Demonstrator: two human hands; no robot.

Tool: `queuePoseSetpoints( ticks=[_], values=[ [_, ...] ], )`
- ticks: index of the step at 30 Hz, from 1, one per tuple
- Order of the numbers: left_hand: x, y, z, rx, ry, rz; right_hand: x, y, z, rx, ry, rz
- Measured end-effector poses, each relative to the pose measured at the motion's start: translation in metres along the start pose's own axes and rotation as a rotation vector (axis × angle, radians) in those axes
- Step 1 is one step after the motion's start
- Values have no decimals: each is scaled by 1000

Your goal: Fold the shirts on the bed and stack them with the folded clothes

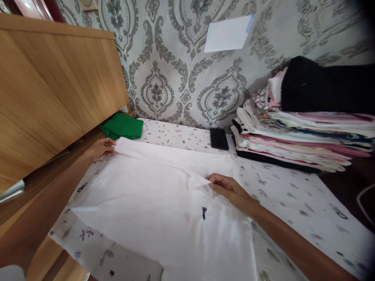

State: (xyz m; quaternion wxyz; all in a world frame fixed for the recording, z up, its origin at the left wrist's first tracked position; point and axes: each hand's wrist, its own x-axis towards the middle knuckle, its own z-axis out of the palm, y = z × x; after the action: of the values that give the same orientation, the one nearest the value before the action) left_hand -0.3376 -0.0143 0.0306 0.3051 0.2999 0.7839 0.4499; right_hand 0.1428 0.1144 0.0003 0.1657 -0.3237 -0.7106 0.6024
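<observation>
A white shirt [152,195] with a small dark logo on the chest lies spread on a patterned sheet [293,195]. My left hand [101,148] pinches the shirt's far left corner, close to the wooden cabinet. My right hand [230,189] is closed on a fold of the white cloth near the shirt's middle, just above the logo. Part of the shirt's far edge is folded over between the two hands.
A wooden cabinet [52,89] stands at the left. A folded green cloth [123,125] lies at the back left by the wall. A black phone [219,138] rests at the back. A tall stack of folded clothes [307,128] sits at the right.
</observation>
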Motion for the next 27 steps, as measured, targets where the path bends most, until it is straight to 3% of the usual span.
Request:
queuePoseSetpoints(
  ticks=[6,12,17,22,27],
  values=[
    [-1,-11,-1,165,-101,10,-2,-7,-1,-231,-41,-75],
    [10,-16,5,782,89,266,-3,-21,-6,-437,-105,-109],
    [34,-6,28,921,62,479,32,-27,-7,-596,90,-242],
    [71,8,36,932,-18,378,88,2,-7,-877,220,-307],
    [84,17,23,860,-106,257,102,38,0,-1099,256,-326]
  ],
)
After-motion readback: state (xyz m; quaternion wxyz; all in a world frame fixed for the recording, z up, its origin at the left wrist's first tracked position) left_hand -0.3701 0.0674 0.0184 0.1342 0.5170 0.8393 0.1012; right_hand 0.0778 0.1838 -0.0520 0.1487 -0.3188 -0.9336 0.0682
